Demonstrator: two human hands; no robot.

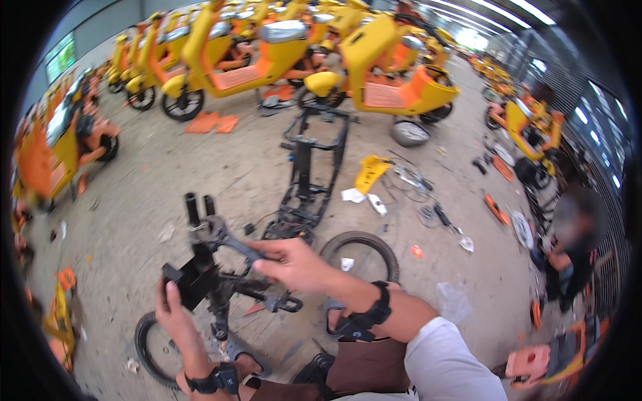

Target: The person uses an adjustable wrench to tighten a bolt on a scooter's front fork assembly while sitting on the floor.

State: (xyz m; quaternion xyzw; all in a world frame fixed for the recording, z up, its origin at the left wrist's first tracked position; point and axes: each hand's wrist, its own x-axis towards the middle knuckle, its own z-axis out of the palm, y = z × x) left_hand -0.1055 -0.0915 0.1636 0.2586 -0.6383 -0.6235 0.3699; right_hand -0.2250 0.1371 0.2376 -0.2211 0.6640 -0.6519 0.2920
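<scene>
A stripped scooter front end stands before me, its dark steering tube (217,297) upright between my hands. My right hand (294,262) is closed around the handle of a grey wrench (235,244). The wrench's head lies against the top of the steering column (200,235), near two short dark upright posts. My left hand (178,321) grips a black box-shaped bracket (189,283) on the front of the tube, thumb on the near side. Its other fingers are partly hidden by the bracket. Below, a wheel (155,347) shows beside my left forearm.
A bare black scooter frame (304,167) stretches away ahead, with a loose wheel (364,248) right of it. Yellow scooters (247,63) line the back. A yellow panel (372,174), cables and a round grey part (409,133) litter the floor. Another person (572,247) sits at right.
</scene>
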